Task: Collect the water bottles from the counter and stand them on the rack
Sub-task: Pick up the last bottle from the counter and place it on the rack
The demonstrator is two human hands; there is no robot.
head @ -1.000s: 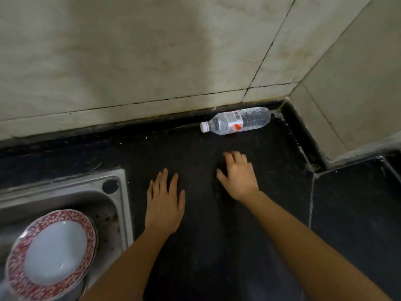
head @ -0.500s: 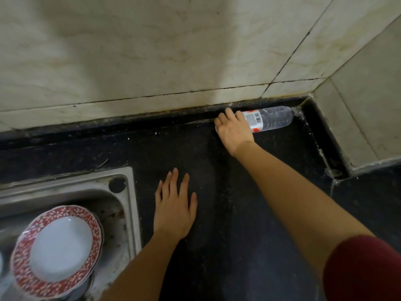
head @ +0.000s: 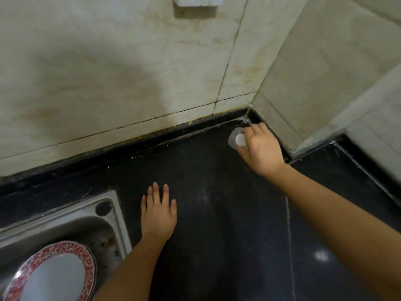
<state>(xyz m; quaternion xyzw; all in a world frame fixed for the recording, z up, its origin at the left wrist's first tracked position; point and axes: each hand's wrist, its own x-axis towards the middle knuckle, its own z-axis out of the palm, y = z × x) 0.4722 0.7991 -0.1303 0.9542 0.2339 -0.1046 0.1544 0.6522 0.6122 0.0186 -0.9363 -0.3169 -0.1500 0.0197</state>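
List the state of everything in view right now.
Bottle: cap on, upright with cap toward the camera, held at the back corner of the counter.
Right hand: grips the bottle below its cap.
Left hand: flat on the counter, fingers straight, holding nothing.
Plate: lying face up in the sink.
Rack: not in view.

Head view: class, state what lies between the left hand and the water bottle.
Only bare black counter separates the left hand and the water bottle, as the head view shows.
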